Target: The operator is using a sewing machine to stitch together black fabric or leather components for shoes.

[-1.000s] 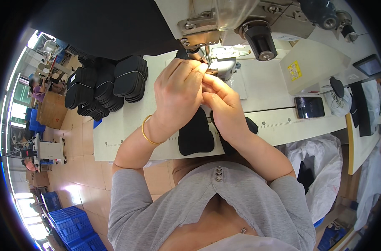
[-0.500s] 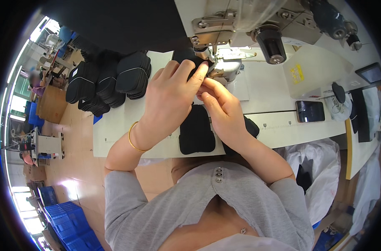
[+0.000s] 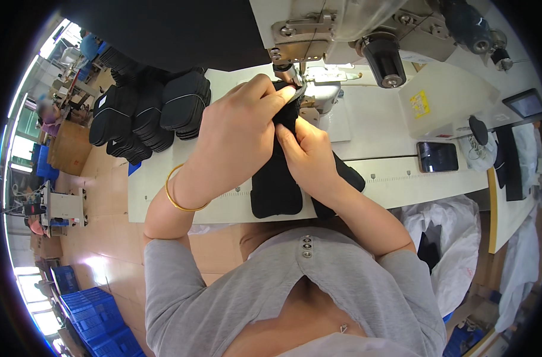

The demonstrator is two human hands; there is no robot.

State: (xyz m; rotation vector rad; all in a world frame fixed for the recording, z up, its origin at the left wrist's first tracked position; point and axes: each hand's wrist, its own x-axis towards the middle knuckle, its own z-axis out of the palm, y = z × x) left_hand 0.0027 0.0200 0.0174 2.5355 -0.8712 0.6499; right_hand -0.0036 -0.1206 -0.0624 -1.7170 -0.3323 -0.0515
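At the sewing machine's metal presser foot (image 3: 290, 74), a black fabric piece (image 3: 289, 116) has its edge folded up. My left hand (image 3: 241, 128) is closed on that piece, thumb and index finger pressed together close to the foot. Lower down, my right hand (image 3: 311, 156) pinches the same piece between thumb and fingers. Beneath my hands a black rounded fabric pad (image 3: 277, 193) lies at the table's front edge, and another black pad (image 3: 349, 177) is partly covered by my right wrist. The needle tip is hidden.
Banded stacks of black pads (image 3: 186, 104) stand at the back left. The machine head (image 3: 318, 35) overhangs the work. A phone (image 3: 437, 157) lies on the white table (image 3: 396, 184) at right. Below hangs a white plastic bag (image 3: 455, 238); blue crates (image 3: 98, 318) stand on the floor at left.
My right hand has moved slightly down and left, now pinching the black fabric piece. My left fingers have shifted at the presser foot, and more of the folded fabric edge shows.
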